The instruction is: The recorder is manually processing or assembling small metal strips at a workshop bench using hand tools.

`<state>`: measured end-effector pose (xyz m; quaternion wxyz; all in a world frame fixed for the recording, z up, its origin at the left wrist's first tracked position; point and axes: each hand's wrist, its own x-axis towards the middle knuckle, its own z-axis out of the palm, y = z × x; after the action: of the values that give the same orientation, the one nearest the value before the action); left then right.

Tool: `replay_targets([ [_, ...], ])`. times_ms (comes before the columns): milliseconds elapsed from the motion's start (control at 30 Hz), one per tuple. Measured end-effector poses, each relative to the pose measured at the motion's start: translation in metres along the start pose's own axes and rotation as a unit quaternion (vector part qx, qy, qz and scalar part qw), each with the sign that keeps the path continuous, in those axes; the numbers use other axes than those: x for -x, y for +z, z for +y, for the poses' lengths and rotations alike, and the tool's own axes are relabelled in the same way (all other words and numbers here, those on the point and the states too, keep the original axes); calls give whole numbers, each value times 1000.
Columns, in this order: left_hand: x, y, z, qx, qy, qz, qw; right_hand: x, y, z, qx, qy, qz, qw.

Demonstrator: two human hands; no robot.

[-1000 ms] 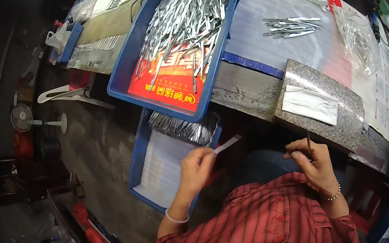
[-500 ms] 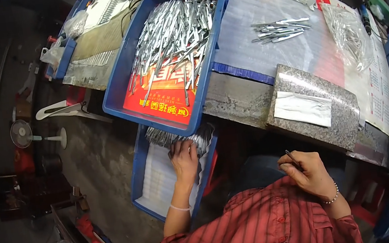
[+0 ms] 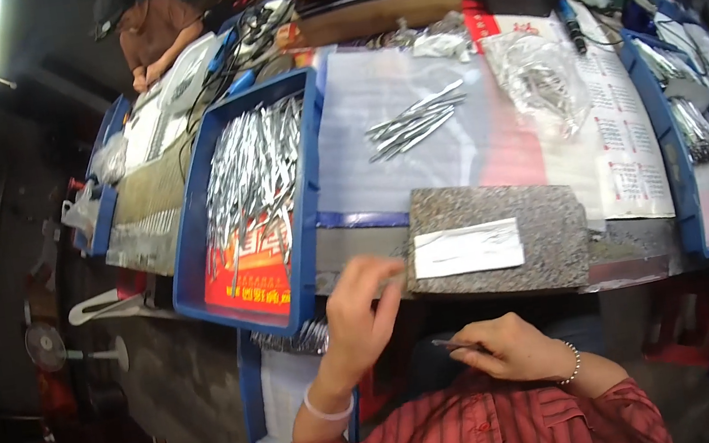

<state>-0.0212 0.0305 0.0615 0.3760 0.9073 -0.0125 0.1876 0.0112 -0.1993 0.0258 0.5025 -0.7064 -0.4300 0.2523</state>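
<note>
My left hand (image 3: 362, 315) is raised in front of the table edge, between the blue tray and the stone slab. Its thumb stands apart from the bent fingers, and nothing shows in it. Low in front of my striped shirt, my right hand (image 3: 510, 346) is closed on a slim dark metal piece (image 3: 464, 345) pointing left. A white folded cloth or paper (image 3: 468, 249) with thin dark marks lies on the speckled stone slab (image 3: 549, 235). Beyond it, a small pile of slim silver metal pieces (image 3: 417, 121) rests on plastic sheeting (image 3: 345, 164).
A blue tray (image 3: 183, 283) holds many silver pieces over a red printed sheet. Below it sits another blue tray (image 3: 255, 397) with dark metal pieces. A clear plastic bag (image 3: 540, 82) lies at right, near a blue bin (image 3: 687, 202). Another person (image 3: 158, 33) works at far left.
My left hand has risen out of the lower tray toward the table edge. My right hand has moved left and slightly down, still holding the slim piece. The view has tilted up and shifted.
</note>
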Motion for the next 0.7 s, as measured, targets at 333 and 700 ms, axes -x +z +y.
replay_targets([
  [333,-154,113,-99,-197,101,18,975,52,-16,21,-23,38,55,998],
  [700,-159,116,-100,-310,163,-47,935,56,-19,40,-41,12,58,997],
])
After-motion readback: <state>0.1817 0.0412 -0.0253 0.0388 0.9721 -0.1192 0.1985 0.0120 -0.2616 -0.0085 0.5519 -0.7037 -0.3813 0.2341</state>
